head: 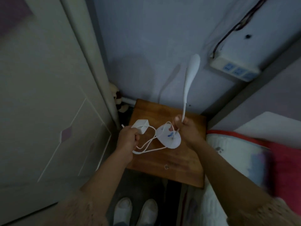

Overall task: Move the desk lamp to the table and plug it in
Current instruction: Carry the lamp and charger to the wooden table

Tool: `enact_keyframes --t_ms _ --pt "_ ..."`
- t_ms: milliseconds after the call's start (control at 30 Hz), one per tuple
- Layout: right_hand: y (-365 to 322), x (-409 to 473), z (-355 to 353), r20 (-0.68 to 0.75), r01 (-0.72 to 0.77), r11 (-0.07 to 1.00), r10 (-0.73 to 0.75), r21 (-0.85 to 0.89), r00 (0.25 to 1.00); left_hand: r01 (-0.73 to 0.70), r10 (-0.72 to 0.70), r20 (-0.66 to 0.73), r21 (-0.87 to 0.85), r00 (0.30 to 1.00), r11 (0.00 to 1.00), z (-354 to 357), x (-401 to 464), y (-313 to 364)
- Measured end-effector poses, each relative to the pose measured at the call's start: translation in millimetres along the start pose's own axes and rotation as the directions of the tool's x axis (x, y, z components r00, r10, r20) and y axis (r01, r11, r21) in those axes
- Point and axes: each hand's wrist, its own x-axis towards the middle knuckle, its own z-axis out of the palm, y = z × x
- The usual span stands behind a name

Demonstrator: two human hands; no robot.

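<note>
A white desk lamp [190,74] with a thin bendable neck and a long flat head stands upright over a small wooden table [167,160]. Its round white base [169,137] sits at or just above the tabletop. My right hand [187,129] is closed around the lower neck. My left hand [128,139] grips the lamp's white power adapter [140,125] just left of the table edge. The white cord [149,144] loops from the adapter to the base. A white power strip with blue sockets [234,67] is fixed on the wall at upper right.
A pale wardrobe door [48,103] fills the left side. A bed with a white and red cover [244,154] presses against the table's right edge. A stuffed toy [118,98] lies in the corner behind the table. My white shoes [135,211] stand on the dark floor.
</note>
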Motion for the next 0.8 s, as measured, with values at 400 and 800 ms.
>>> enact_keyframes --t_ms 400,800 --pt "-52.1 -194.7 -91.3 -0.561 0.023 1.0 -0.008 0.02 0.827 -0.377 0.195 0.516 0.276 0.834 0.884 113.1 -141.6 56.2" --pt "-43.7 -599.4 -58.1 -0.97 -0.056 0.971 0.235 0.231 0.062 -0.686 -0.25 0.948 0.316 0.197 0.656 165.4 -426.4 -101.0"
